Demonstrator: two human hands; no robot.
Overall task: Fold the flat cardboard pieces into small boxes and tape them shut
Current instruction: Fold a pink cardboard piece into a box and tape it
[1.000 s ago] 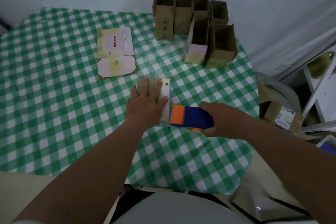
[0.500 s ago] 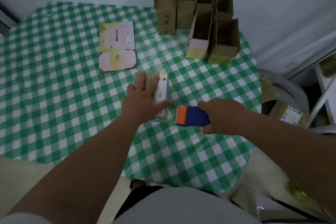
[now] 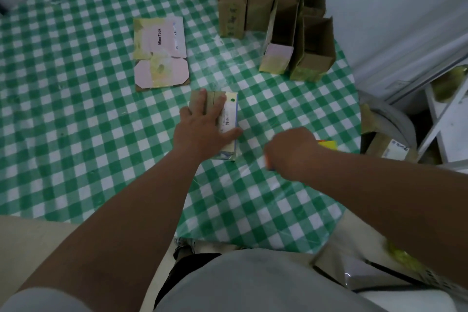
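Here, on the green-checked tabletop (image 3: 76, 114) by a white wall, the left hand (image 3: 202, 132) presses flat-fingered on the folded box (image 3: 229, 119), while the blurred right hand (image 3: 291, 152) curls around a tape dispenser (image 3: 328, 144).

The left hand (image 3: 202, 129) presses flat on a small box (image 3: 228, 119) lying on the checked tablecloth (image 3: 76, 134). The blurred right hand (image 3: 291, 152) grips a mostly hidden tape dispenser (image 3: 328, 144) just beside it. Open boxes (image 3: 273, 20) stand behind.
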